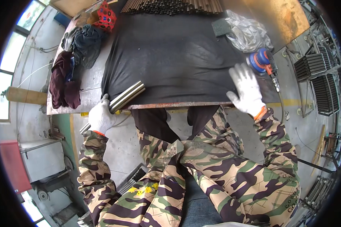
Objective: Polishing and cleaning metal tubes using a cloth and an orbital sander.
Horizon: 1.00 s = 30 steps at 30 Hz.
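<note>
My left hand (102, 116), in a white knit glove, is closed round a small bundle of shiny metal tubes (127, 97) at the table's near edge. Their upper ends lean over a black cloth (170, 56), and the lower ends stick out below my wrist. On the right, my gloved right hand (247, 87) is open above the cloth's near corner, fingers spread and slightly blurred, holding nothing. Just beyond its fingers sits a blue and orange air sander (260, 61) with its hose fitting toward me.
Many thin tubes (172, 7) are stacked at the table's far edge. A clear plastic bag (248, 32) and a dark green scouring pad (221, 28) lie far right. Dark rags (85, 43) and a maroon cloth (64, 81) lie left. Racks of dark bars (312, 66) stand right.
</note>
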### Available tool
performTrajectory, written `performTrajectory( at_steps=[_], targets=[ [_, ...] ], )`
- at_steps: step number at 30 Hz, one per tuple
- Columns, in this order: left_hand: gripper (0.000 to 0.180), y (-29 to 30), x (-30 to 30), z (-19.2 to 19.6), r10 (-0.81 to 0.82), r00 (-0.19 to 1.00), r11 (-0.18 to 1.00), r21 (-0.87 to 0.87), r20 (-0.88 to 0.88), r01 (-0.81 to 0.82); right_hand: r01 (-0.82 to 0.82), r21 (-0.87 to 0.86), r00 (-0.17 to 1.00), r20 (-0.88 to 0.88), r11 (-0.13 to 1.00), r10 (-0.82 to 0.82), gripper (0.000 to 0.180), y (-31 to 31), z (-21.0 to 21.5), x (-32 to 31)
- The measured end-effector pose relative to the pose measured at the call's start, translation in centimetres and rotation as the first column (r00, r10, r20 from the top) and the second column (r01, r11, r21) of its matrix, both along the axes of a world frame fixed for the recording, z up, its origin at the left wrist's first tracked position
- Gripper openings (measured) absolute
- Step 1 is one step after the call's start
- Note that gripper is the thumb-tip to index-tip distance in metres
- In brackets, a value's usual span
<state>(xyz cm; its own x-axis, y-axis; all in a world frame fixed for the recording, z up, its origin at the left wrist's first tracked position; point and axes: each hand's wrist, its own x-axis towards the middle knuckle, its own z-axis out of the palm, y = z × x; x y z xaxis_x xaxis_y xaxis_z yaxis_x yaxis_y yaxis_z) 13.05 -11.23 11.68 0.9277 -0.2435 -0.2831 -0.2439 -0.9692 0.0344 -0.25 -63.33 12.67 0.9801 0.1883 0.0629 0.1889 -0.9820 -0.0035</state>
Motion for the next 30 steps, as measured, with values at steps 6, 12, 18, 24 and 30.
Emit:
performTrajectory(
  at_steps=[6, 12, 18, 24, 30],
  targets=[
    [0.066, 1.0, -0.8, 3.1, 0.016, 1.0, 0.995, -0.101, -0.01, -0.017, -0.03, 0.133, 0.996, -0.084, 0.991, 0.042, 0.076, -1.0, 0.6, -3.3],
    [0.058, 2.5, -3.4, 5.1, 0.058, 0.994, 0.998, -0.041, 0.095, -0.055, 0.021, 0.26, 0.995, -0.095, 0.965, 0.004, 0.073, -0.2, -0.4, -3.1],
    [0.026, -2.0, -1.3, 13.6, 0.203, 0.958, 0.84, -0.538, 0.201, -0.065, -0.105, 0.511, 0.968, 0.249, 0.853, -0.03, 0.064, 2.1, 5.1, -1.2],
    [0.016, -14.8, 2.2, 15.1, 0.116, 0.993, 0.105, -0.994, 0.013, 0.0, -0.244, 0.761, 0.969, 0.209, 0.601, 0.128, 0.068, 10.5, 3.8, 6.8],
    [0.025, -20.5, 2.9, 9.2, -0.174, 0.954, -0.588, -0.752, -0.243, -0.298, 0.042, 0.918, 0.981, -0.113, 0.395, 0.159, 0.06, 14.5, 3.1, 9.4]
  ],
)
